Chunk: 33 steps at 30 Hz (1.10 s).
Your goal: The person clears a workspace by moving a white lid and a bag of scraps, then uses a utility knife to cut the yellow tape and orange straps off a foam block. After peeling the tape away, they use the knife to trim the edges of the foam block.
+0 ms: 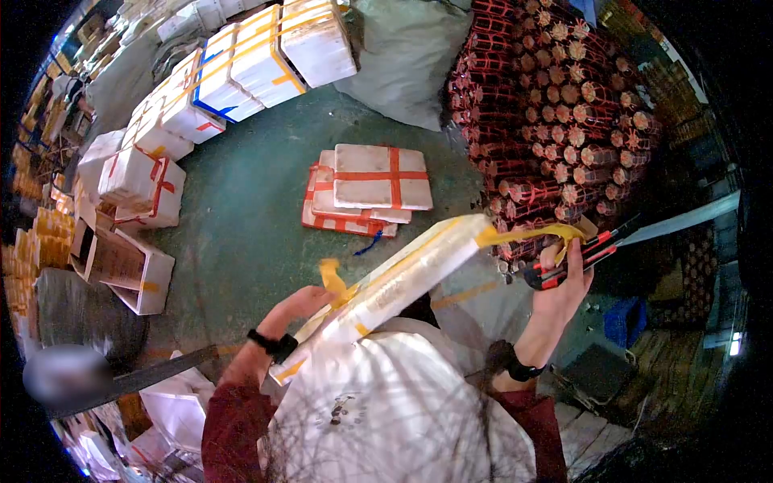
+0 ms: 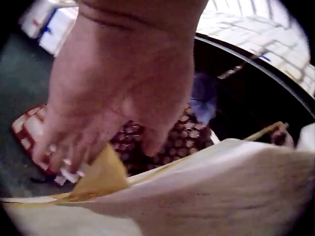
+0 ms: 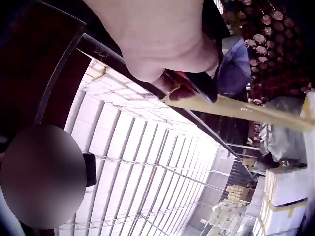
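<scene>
A white foam slab point(image 1: 403, 282) with yellow tape along its edge leans at a slant against the person's front. The left hand point(image 1: 298, 306) is at its near edge, thumb apart from the fingers; in the left wrist view a loose yellow tape flap point(image 2: 103, 172) stands up beside the fingertips. To the right, the right hand point(image 1: 568, 282) pinches the end of a yellow tape strip point(image 1: 523, 233), stretched from the slab's far corner. The same hand holds a tool with red-and-black handles point(image 1: 596, 258); its kind is not clear.
Foam lids with red tape point(image 1: 382, 173) lie stacked on the green floor. White foam boxes point(image 1: 241, 68) form a row at the left and back. A large pile of red-netted bundles point(image 1: 564, 121) is at the right, with a grey sack point(image 1: 403, 56) beside it and a blue crate point(image 1: 624, 322) nearer.
</scene>
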Tool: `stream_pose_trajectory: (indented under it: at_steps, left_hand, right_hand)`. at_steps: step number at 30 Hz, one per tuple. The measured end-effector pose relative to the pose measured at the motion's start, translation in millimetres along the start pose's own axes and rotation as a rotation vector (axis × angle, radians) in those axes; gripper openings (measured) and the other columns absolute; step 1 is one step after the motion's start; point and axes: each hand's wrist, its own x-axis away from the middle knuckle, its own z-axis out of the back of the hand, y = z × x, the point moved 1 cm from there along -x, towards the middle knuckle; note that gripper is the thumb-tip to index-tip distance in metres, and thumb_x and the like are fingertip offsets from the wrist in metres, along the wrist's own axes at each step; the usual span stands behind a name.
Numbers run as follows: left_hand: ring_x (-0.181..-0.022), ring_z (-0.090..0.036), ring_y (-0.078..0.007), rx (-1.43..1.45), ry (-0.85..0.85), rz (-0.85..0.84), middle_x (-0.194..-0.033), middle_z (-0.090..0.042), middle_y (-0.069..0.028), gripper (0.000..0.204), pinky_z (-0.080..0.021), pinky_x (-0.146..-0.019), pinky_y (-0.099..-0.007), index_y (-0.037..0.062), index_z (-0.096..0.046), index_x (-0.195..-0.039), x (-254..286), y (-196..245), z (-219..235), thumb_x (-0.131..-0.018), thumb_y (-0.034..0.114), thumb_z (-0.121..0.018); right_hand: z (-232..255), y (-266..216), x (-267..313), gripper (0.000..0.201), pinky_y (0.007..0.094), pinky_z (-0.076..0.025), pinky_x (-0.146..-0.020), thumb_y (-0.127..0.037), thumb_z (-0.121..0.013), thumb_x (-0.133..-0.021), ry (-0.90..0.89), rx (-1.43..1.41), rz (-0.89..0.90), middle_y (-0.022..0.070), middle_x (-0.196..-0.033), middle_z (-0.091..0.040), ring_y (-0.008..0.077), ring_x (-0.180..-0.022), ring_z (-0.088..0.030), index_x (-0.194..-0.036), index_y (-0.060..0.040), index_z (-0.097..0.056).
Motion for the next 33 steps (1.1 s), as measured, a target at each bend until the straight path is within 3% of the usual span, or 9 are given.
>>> stream_pose_trajectory:
  at_steps: [3,4,7,8,15,17,22,28,33]
  left_hand:
    - [-0.106,-0.065,-0.0301,0.196,0.116,-0.268,-0.115,-0.067,-0.0205,0.056,-0.05,-0.092,-0.0372,0.0002,-0.06,-0.128,66,72,-14,-0.093,0.044,-0.061]
    - [-0.106,-0.065,-0.0319,0.015,0.132,-0.301,-0.114,-0.067,-0.021,0.058,-0.05,-0.091,-0.0384,0.0013,-0.058,-0.129,82,93,-24,-0.092,0.046,-0.061]
    - [-0.106,-0.064,-0.0363,-0.352,0.166,-0.344,-0.114,-0.066,-0.0221,0.065,-0.051,-0.09,-0.0421,0.0044,-0.054,-0.132,99,117,-48,-0.088,0.05,-0.064]
    - [-0.106,-0.063,-0.0372,-0.37,0.169,-0.319,-0.115,-0.065,-0.0222,0.066,-0.051,-0.09,-0.0434,0.0053,-0.052,-0.133,92,113,-50,-0.087,0.051,-0.065]
    - [-0.108,-0.061,-0.039,-0.381,0.066,-0.49,-0.122,-0.061,-0.0215,0.069,-0.05,-0.092,-0.045,0.0066,-0.047,-0.137,60,59,-39,-0.083,0.043,-0.071]
    - [-0.11,-0.06,-0.0396,-0.374,0.051,-0.532,-0.124,-0.06,-0.0212,0.07,-0.049,-0.094,-0.0449,0.0074,-0.046,-0.139,60,49,-34,-0.082,0.039,-0.072]
    - [-0.11,-0.06,-0.0398,-0.414,0.059,-0.522,-0.125,-0.061,-0.0199,0.071,-0.049,-0.095,-0.0446,0.009,-0.045,-0.14,62,47,-32,-0.081,0.035,-0.074]
    - [-0.091,-0.068,-0.0363,-0.481,0.231,-0.515,-0.107,-0.069,-0.0177,0.072,-0.055,-0.081,-0.0424,0.0077,-0.053,-0.135,66,58,-27,-0.073,0.038,-0.075]
    - [-0.084,-0.069,-0.0333,-0.478,0.364,-0.567,-0.095,-0.07,-0.0189,0.064,-0.055,-0.075,-0.0407,0.0073,-0.063,-0.126,61,102,-2,-0.07,0.037,-0.074]
  right_hand:
    - [-7,-13,9,0.02,0.03,-0.039,-0.057,-0.014,-0.064,-0.095,-0.112,0.0,0.007,0.0063,-0.074,-0.054,0.0155,-0.063,-0.049,-0.108,-0.0056,-0.052]
    - [-2,-13,7,0.023,0.0393,-0.053,-0.068,-0.009,-0.063,-0.092,-0.156,-0.042,0.004,0.0107,-0.084,-0.061,0.0179,-0.059,-0.057,-0.111,-0.0025,-0.053]
    - [2,-10,2,0.021,0.0368,-0.051,-0.064,-0.009,-0.064,-0.092,-0.125,-0.029,0.016,0.0095,-0.083,-0.061,0.0173,-0.059,-0.057,-0.11,-0.0029,-0.053]
    - [-4,-10,3,0.02,0.0302,-0.037,-0.057,-0.016,-0.066,-0.093,-0.036,0.031,0.05,0.0052,-0.068,-0.052,0.0155,-0.061,-0.047,-0.103,-0.0055,-0.051]
    - [37,-12,-34,0.038,0.0297,-0.047,-0.055,-0.02,-0.074,-0.087,0.282,0.143,0.152,0.0083,-0.087,-0.061,0.0164,-0.067,-0.061,-0.113,0.0003,-0.054]
    - [76,-12,-59,0.033,0.0307,-0.049,-0.055,-0.019,-0.072,-0.089,0.221,0.083,0.162,0.0106,-0.086,-0.062,0.0171,-0.067,-0.061,-0.11,0.0019,-0.056]
    - [83,-22,-63,0.03,0.0284,-0.045,-0.053,-0.019,-0.074,-0.087,0.411,0.069,0.196,0.0091,-0.082,-0.063,0.0154,-0.063,-0.059,-0.107,-0.0016,-0.059]
    - [93,-8,-58,0.03,0.0274,-0.044,-0.053,-0.018,-0.076,-0.086,0.259,0.447,0.214,0.008,-0.086,-0.065,0.0155,-0.062,-0.058,-0.106,-0.0019,-0.06]
    - [55,58,-4,0.035,0.0321,-0.052,-0.083,-0.018,-0.076,-0.085,-0.442,0.884,-0.081,0.005,-0.104,-0.069,0.0141,-0.089,-0.064,-0.112,0.0,-0.065]
